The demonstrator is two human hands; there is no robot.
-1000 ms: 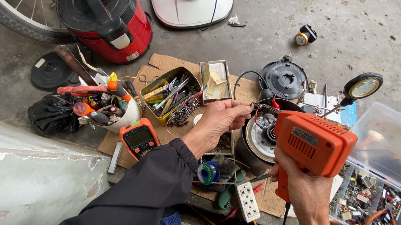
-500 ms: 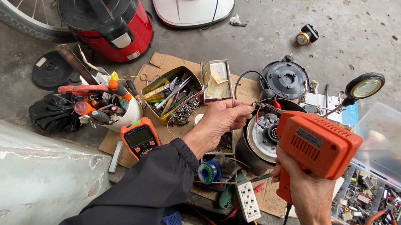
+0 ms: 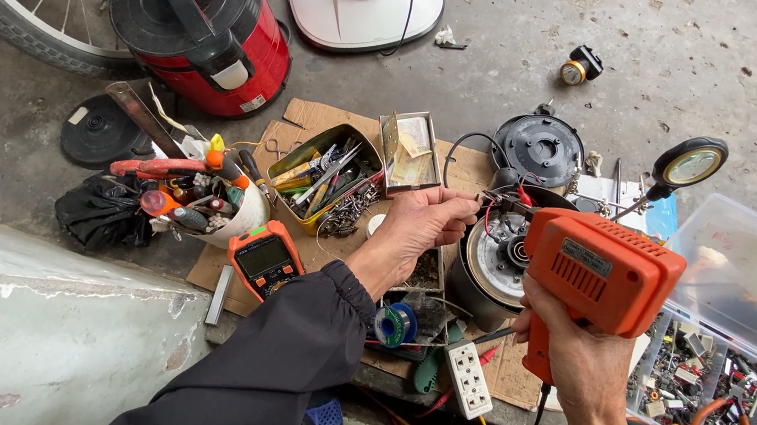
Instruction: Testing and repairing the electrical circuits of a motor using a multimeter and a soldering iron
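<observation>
My right hand (image 3: 572, 344) is clamped on the orange soldering gun (image 3: 602, 271); my left hand (image 3: 417, 226) pinches thin wire (image 3: 492, 197) just ahead of its tip, over the opened appliance (image 3: 497, 259). I reckon a slip could scorch those fingertips (image 3: 465, 205), they sit so close.
</observation>
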